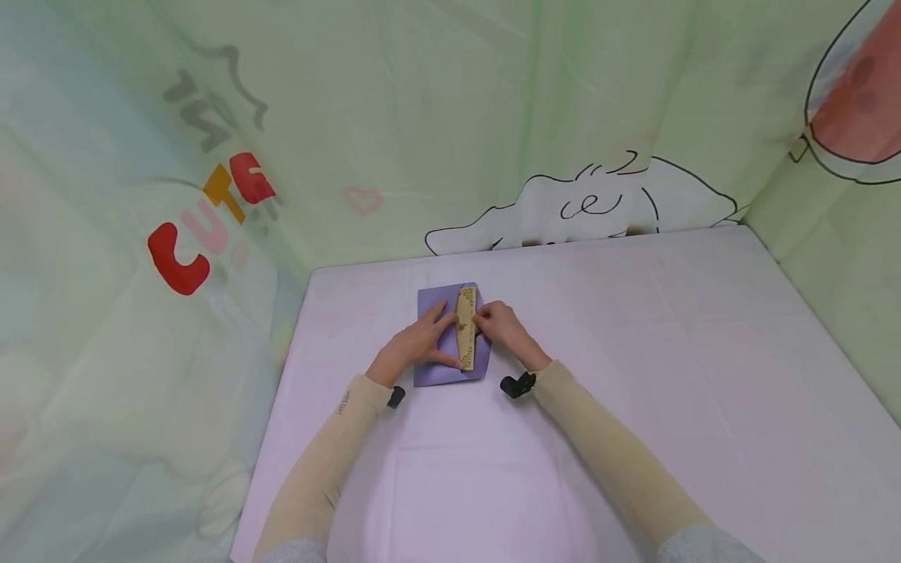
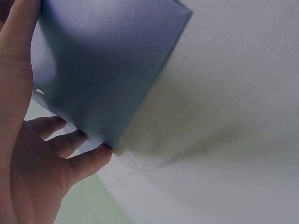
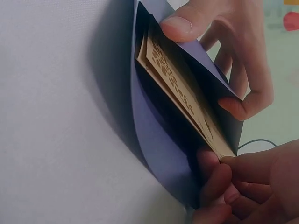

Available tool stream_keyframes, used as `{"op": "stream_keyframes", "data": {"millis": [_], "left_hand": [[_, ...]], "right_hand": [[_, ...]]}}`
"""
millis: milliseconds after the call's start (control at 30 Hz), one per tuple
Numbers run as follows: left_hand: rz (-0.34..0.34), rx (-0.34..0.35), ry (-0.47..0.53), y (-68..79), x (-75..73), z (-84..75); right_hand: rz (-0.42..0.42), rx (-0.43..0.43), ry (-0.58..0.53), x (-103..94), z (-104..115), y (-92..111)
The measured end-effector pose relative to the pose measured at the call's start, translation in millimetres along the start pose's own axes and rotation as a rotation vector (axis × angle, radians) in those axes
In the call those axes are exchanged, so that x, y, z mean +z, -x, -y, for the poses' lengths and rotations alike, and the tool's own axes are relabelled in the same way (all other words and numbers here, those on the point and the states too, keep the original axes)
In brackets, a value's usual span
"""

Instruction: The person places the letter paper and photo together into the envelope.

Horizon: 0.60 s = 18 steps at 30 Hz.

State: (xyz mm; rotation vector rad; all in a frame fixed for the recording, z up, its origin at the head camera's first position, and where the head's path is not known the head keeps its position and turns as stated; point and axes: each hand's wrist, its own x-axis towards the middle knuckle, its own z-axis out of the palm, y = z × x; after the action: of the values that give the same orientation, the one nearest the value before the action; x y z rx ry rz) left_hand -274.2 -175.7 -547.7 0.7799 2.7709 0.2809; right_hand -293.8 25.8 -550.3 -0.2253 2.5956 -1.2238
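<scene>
A purple envelope (image 1: 432, 369) stands tilted on the tabletop with its opening on the right side. Out of that opening shows a tan card (image 1: 466, 324), folded in layers and patterned with brown cut-out or printed ornament (image 3: 170, 77). My left hand (image 1: 417, 342) grips the envelope across its width, thumb on one edge and fingertips on the opposite one, as the left wrist view shows. With thumb and fingertips, my right hand (image 1: 501, 322) pinches the card's edge at the opening. The card's inner part is hidden inside the envelope.
The table (image 1: 633, 375) is covered by a pale pinkish cloth. Printed curtains (image 1: 422, 117) hang behind it and at both sides, with the left one close to the table's edge. Black wrist cameras (image 1: 518, 385) sit on both sleeves.
</scene>
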Motion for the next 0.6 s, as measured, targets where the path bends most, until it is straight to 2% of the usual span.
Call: {"op": "stream_keyframes", "data": {"millis": [300, 600], "left_hand": [[-0.002, 0.003, 0.009, 0.7, 0.4, 0.3], [-0.041, 0.033, -0.011, -0.4, 4.2, 2.6]], "right_hand": [[0.029, -0.013, 0.041, 4.7, 9.4, -3.3], [0.051, -0.031, 0.088, 9.1, 13.1, -8.2]]}}
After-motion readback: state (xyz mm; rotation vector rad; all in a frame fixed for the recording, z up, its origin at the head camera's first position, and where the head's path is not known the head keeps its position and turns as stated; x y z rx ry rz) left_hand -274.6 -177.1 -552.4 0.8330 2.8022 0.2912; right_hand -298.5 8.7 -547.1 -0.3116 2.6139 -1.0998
